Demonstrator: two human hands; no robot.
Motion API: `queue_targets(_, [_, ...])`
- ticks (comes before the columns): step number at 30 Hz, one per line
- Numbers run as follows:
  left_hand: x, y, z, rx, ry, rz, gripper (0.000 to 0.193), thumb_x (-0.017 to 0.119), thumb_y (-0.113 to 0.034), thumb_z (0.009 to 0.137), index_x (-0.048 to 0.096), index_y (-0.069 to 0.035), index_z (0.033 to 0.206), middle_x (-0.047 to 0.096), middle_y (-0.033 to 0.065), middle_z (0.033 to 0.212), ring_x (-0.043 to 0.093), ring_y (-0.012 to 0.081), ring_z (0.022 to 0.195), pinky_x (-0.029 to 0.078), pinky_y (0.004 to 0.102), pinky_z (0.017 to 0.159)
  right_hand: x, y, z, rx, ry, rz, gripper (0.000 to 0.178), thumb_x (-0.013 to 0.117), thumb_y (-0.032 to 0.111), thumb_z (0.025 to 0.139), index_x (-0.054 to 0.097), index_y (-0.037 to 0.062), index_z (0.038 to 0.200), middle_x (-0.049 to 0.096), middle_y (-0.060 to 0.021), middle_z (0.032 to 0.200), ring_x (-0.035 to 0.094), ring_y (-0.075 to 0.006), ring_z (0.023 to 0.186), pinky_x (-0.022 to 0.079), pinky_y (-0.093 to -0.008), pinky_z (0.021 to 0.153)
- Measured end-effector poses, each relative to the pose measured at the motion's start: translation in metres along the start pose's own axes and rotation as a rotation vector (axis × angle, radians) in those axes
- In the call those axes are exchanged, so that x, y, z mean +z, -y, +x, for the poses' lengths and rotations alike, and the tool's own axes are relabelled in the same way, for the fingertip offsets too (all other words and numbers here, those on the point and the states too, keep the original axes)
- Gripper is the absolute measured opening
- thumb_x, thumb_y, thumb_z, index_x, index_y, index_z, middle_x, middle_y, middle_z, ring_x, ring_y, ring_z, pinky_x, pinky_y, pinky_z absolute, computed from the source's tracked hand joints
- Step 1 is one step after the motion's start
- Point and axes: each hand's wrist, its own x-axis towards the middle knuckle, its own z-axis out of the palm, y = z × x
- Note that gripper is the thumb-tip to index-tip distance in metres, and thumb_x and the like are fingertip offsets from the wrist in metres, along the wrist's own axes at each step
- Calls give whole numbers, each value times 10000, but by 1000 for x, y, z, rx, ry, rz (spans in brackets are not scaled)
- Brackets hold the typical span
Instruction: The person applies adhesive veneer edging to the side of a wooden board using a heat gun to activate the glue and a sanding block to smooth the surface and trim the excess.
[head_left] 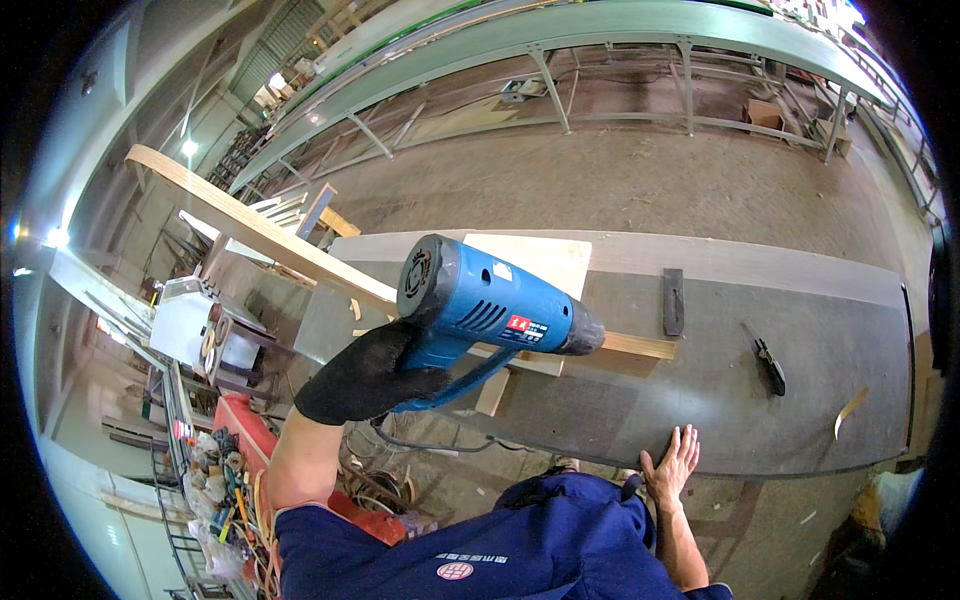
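My left hand (365, 375), in a black glove, grips the handle of a blue heat gun (485, 305). Its dark nozzle points right, just above a long wooden strip (630, 345) lying across the grey worktable (720, 420). My right hand (672, 465) is bare, with fingers spread flat on the table's near edge. A pale wooden board (545, 262) lies under the strip behind the heat gun. The gun's cord hangs below the table edge.
A dark flat bar (673, 300) and a small cutter tool (768, 358) lie on the table to the right, with a thin wood sliver (850, 410) beyond. A cluttered trolley with cables and tools (215, 470) stands at my left. Metal framing runs along the back.
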Motion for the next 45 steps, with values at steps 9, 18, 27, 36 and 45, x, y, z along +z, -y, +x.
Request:
queue_targets(9, [16,-15,16,83,30,41,646,724,-388,864,509,8,1326,624,211,1190,621,278,1071,490,379,952,-1,1,-1,1,8,-6,927,734,420,769,295,11,1476,221,-206,1571,144,-350,1480,88,-477,1209])
queue_targets(18, [29,-22,26,68,78,-34,630,709,-395,878,504,0,1324,626,205,1189,622,294,1084,486,380,958,-5,2,-1,-11,-13,6,918,739,399,766,299,13,1474,229,-204,1569,150,-353,1478,98,-479,1206])
queue_targets(27, [20,27,-74,-180,-281,-333,675,747,-229,837,444,17,1388,645,140,1167,621,223,1064,490,349,936,-2,-5,2,-87,-36,10,882,742,343,765,328,-3,1463,258,-228,1553,189,-378,1464,132,-494,1197])
queue_targets(36, [108,170,-209,-234,-1102,-1105,574,753,-262,828,510,-33,1295,640,123,1027,642,244,846,538,381,753,3,-14,-3,-137,56,-42,890,712,336,795,269,26,1502,207,-250,1567,180,-421,1455,152,-537,1178])
queue_targets(45, [96,367,-159,-640,-997,-166,419,715,-327,848,592,2,1076,632,129,965,596,257,871,467,391,777,11,-2,-1,-50,89,-133,833,730,241,786,317,-2,1467,243,-261,1546,213,-442,1436,192,-538,1168])
